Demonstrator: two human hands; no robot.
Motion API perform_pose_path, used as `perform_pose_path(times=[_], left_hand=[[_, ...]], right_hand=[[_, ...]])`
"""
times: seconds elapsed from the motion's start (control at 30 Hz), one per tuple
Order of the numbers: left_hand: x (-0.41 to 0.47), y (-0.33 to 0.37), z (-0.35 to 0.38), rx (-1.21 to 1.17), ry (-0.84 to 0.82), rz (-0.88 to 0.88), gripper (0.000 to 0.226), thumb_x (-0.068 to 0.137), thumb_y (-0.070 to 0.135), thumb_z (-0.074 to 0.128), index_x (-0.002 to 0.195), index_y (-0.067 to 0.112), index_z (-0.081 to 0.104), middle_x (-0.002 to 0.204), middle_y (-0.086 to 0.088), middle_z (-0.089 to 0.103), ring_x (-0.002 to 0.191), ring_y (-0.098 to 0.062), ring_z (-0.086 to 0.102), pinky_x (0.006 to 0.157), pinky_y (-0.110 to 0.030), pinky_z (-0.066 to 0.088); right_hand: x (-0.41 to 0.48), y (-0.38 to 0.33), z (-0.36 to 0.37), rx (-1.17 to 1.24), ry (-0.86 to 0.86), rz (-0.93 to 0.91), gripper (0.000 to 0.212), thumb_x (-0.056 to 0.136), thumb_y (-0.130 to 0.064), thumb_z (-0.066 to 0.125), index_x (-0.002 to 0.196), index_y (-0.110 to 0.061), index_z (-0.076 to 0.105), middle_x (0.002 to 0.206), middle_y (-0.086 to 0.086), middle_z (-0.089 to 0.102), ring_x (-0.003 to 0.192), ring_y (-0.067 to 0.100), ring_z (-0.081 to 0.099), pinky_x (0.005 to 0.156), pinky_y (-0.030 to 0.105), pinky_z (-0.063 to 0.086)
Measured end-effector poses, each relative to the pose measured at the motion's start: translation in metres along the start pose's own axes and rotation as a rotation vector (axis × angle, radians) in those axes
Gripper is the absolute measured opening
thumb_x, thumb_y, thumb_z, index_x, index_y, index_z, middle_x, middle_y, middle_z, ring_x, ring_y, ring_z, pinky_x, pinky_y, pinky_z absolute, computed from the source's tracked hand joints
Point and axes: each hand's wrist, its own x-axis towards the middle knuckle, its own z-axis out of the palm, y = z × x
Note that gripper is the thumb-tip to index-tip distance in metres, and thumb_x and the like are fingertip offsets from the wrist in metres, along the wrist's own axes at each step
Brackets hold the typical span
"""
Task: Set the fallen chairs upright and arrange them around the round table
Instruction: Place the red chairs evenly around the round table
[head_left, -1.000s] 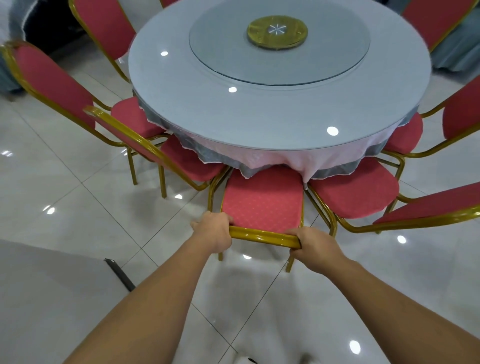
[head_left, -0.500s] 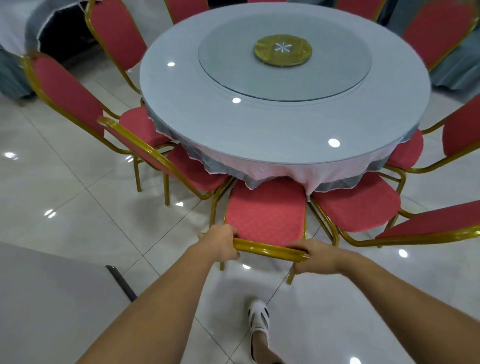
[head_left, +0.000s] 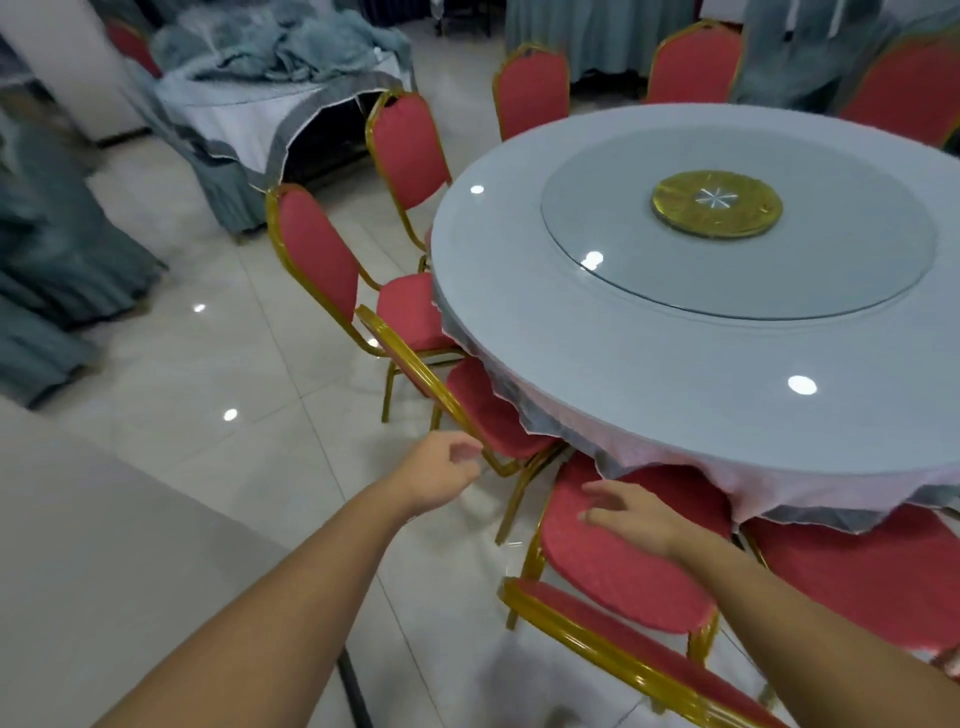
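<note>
The round table (head_left: 649, 353) with a pale cloth, a glass turntable (head_left: 737, 223) and a gold disc fills the right half. Red chairs with gold frames stand upright around it. The nearest chair (head_left: 613, 566) is tucked under the table's front edge, its back rail low in the frame. My right hand (head_left: 628, 512) hovers over that seat, fingers spread, holding nothing. Left of it, my left hand (head_left: 441, 465) floats loosely curled beside the gold back rail of the neighbouring chair (head_left: 488, 410), not gripping it. Two more chairs (head_left: 322, 260) follow along the table's left side.
Another table (head_left: 249, 104) heaped with grey-blue cloths stands at the back left, and draped grey-blue fabric (head_left: 47, 249) lies along the left edge. Glossy white floor tiles (head_left: 218, 374) stretch to the left of the chairs. A grey surface (head_left: 93, 561) fills the lower left corner.
Both hands have let go of the nearest chair's back rail and lifted off it. My view has swung left, so the table now sits to the right.
</note>
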Motion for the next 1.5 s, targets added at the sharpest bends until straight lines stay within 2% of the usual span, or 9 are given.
perform_pose_path(times=[0.23,0.37,0.63,0.8,0.97,1.07,1.17,1.33,1.5], left_hand=[[0.06,-0.01,-0.062,0.231,0.111,0.131,0.044,0.096,0.022,0.069,0.139,0.022,0.063,0.144,0.003,0.058,0.135,-0.017,0.053,0.106,-0.026,0.039],[0.125,-0.024,-0.115,0.319,0.138,0.247,0.049,0.094,0.025,0.072,0.142,0.022,0.061,0.153,0.001,0.05,0.144,-0.018,0.044,0.119,-0.036,0.038],[0.237,-0.065,-0.206,0.697,-0.112,0.335,0.061,0.098,0.034,0.062,0.156,0.028,0.044,0.17,-0.001,0.028,0.16,-0.024,0.012,0.13,-0.047,0.008],[0.279,-0.085,-0.215,0.77,-0.168,0.438,0.055,0.095,0.036,0.064,0.149,0.033,0.051,0.161,0.008,0.04,0.158,-0.017,0.013,0.128,-0.053,-0.004],[0.313,-0.079,-0.225,0.869,-0.285,0.532,0.036,0.086,0.046,0.068,0.121,0.038,0.069,0.124,0.014,0.063,0.141,-0.012,0.041,0.128,-0.055,-0.009],[0.339,-0.072,-0.238,0.882,-0.456,0.493,0.034,0.08,0.052,0.071,0.11,0.039,0.069,0.101,0.018,0.064,0.122,-0.011,0.055,0.128,-0.055,-0.002],[0.356,-0.06,-0.256,0.873,-0.632,0.375,0.058,0.077,0.062,0.074,0.13,0.039,0.065,0.12,0.016,0.068,0.128,-0.011,0.052,0.126,-0.05,-0.004],[0.385,-0.057,-0.274,0.616,-0.764,0.151,0.058,0.076,0.059,0.073,0.13,0.036,0.07,0.12,0.011,0.067,0.119,-0.015,0.059,0.109,-0.037,0.047],[0.418,-0.072,-0.283,0.687,-0.805,0.124,0.067,0.07,0.085,0.062,0.122,0.044,0.07,0.125,0.016,0.065,0.124,-0.013,0.054,0.11,-0.04,0.046]], right_hand=[[0.073,-0.088,0.02,0.011,0.102,-0.112,0.076,0.077,-0.053,0.07,0.144,-0.02,0.056,0.134,-0.004,0.065,0.12,0.011,0.063,0.109,0.038,0.049],[0.116,-0.13,0.035,-0.022,0.141,-0.096,0.062,0.088,-0.038,0.072,0.145,-0.025,0.053,0.138,-0.008,0.06,0.123,0.011,0.06,0.11,0.035,0.048],[0.216,-0.209,0.062,-0.168,0.143,0.01,0.073,0.087,-0.041,0.067,0.153,-0.021,0.043,0.146,-0.003,0.055,0.128,0.015,0.056,0.108,0.033,0.045],[0.247,-0.234,0.072,-0.123,0.109,0.054,0.063,0.077,-0.049,0.06,0.136,-0.029,0.053,0.11,-0.009,0.066,0.091,0.014,0.069,0.083,0.036,0.058],[0.275,-0.236,0.075,-0.084,0.099,0.123,0.051,0.079,-0.05,0.063,0.126,-0.031,0.058,0.097,-0.008,0.07,0.085,0.011,0.068,0.083,0.041,0.057],[0.3,-0.251,0.072,0.051,0.062,0.099,0.046,0.084,-0.045,0.072,0.125,-0.028,0.059,0.099,-0.007,0.068,0.085,0.01,0.069,0.075,0.031,0.059],[0.33,-0.271,0.066,0.301,0.035,0.051,0.034,0.094,-0.031,0.067,0.128,-0.031,0.063,0.11,-0.015,0.066,0.097,0.003,0.064,0.065,0.007,0.048],[0.376,-0.278,0.059,0.521,0.048,0.138,0.022,0.099,-0.028,0.058,0.102,-0.026,0.08,0.107,-0.006,0.077,0.1,0.011,0.069,0.101,0.037,0.049],[0.404,-0.28,0.058,0.298,-0.045,0.123,0.033,0.086,-0.05,0.059,0.112,-0.037,0.073,0.119,-0.012,0.068,0.11,0.004,0.062,0.103,0.029,0.045]])
